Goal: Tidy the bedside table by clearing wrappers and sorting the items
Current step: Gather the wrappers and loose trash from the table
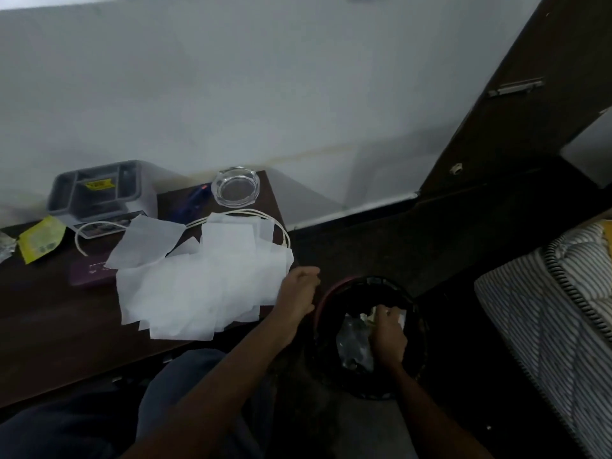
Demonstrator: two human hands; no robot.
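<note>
A dark wooden bedside table carries a heap of white tissue sheets. My left hand rests curled at the table's right edge, touching the tissue heap. My right hand is down inside a black waste bin on the floor, fingers closed on a pale wrapper. Crumpled clear plastic lies in the bin. A yellow wrapper and a silvery wrapper lie at the table's left end.
On the table: a grey compartment tray, a glass ashtray, a blue pen, a white cable, a maroon booklet. A striped mattress stands right. White wall behind; dark wooden panel at upper right.
</note>
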